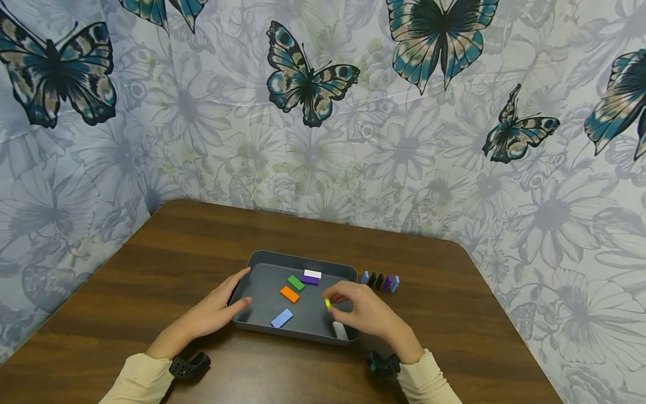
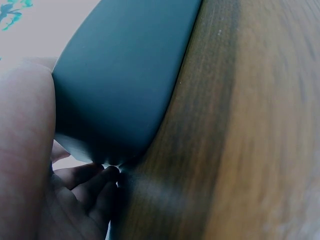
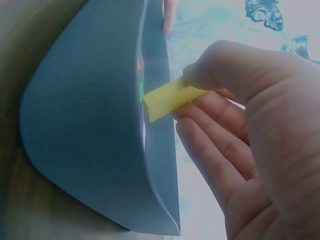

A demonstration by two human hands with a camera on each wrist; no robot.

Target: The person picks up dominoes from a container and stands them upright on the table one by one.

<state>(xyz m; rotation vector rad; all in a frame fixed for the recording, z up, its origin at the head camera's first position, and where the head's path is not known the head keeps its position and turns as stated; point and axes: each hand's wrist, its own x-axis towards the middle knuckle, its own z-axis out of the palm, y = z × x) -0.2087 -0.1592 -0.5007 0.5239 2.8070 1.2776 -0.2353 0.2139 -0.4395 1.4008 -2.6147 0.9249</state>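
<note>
1. Yellow block (image 3: 170, 99): there was one, above the right part of the tray (image 1: 262, 286). The right hand (image 1: 363, 306) had its grip clamped on it, thumb against fingers.
2. There was one tray, dark grey, with a raised rim. The left hand (image 1: 217, 308) had its grip closed on its left edge.
3. Six blocks lay in the tray: one orange block (image 1: 290, 294), one green block (image 1: 296, 283), one light blue block (image 1: 281, 318), one purple block (image 1: 309, 280), one far white block (image 1: 313, 274) and one near white block (image 1: 340, 330). Whether the far white block lay on the purple block or behind it, I could not tell.
4. Five blocks stood in a row right of the tray: two blue blocks (image 1: 395, 284), two black blocks (image 1: 379, 281) and one standing purple block (image 1: 387, 283).
5. The bench (image 1: 202, 241) was brown and wood-grained, with rounded far corners.
6. Behind it, a pale flowered wall covering (image 1: 313, 185) showed six teal-and-cream butterflies (image 1: 309, 83), some cut off by the view's edge.
7. Two black wristbands (image 1: 189, 367) and two cream sleeves (image 1: 143, 376) were visible.
</note>
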